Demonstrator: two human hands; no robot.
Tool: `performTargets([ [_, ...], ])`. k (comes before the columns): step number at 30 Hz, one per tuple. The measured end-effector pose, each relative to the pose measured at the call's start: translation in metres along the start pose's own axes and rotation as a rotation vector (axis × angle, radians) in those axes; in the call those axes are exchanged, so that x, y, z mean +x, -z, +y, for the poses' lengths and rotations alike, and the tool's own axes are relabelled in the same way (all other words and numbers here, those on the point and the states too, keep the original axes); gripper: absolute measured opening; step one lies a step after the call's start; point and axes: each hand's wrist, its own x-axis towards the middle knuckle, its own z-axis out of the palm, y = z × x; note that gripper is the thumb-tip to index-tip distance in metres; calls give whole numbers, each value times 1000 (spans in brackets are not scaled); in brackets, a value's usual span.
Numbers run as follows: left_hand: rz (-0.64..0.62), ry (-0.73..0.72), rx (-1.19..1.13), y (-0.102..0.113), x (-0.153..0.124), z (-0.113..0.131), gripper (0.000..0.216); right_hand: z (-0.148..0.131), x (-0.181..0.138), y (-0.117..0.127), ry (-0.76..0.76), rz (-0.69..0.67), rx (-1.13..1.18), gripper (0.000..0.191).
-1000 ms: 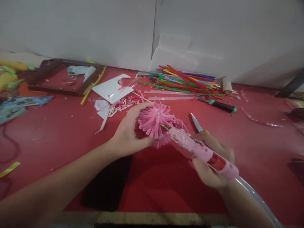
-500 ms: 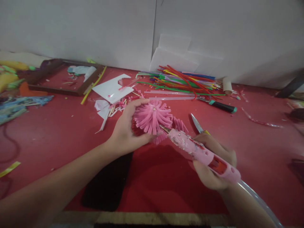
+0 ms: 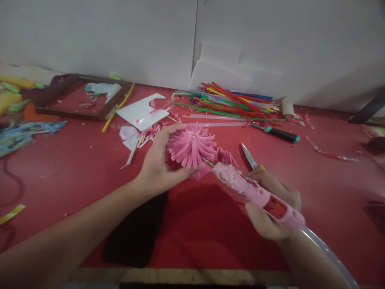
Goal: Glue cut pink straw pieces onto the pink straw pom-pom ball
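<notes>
My left hand point(image 3: 161, 164) is closed around the side of a pink pom-pom-like flower point(image 3: 192, 146) made of many short fuzzy strips, its pale centre facing up. A pink hot glue gun point(image 3: 255, 192) rests in my right hand point(image 3: 270, 200), fingers wrapped round its body. The gun's metal nozzle points left at the lower right edge of the flower, touching or very close to it; which, I cannot tell. From the gun's rear a clear glue stick curves down over my right wrist. Several loose pink strips point(image 3: 227, 157) lie just right of the flower.
Scissors or a pointed blade point(image 3: 249, 155) lie beside my right hand, and a black-handled knife point(image 3: 282, 135) farther back. Behind are bundled colourful pipe cleaners point(image 3: 231, 100), white paper scraps point(image 3: 141, 112) and a brown frame point(image 3: 70, 114). A black phone-like slab point(image 3: 135, 233) lies under my left forearm.
The flower and my left hand have shifted very slightly left and up. The glue gun stays nearly in place, its nozzle still at the flower's edge.
</notes>
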Motion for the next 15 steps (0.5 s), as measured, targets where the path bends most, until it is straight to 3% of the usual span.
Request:
performTargets([
  [6,28,-67,24,-1,-1,-5,77,-1,2,0,21,16,-32,7],
  [15,39,-57,8,-1,-1,-6,76,1,0,2,12,16,-93,3],
])
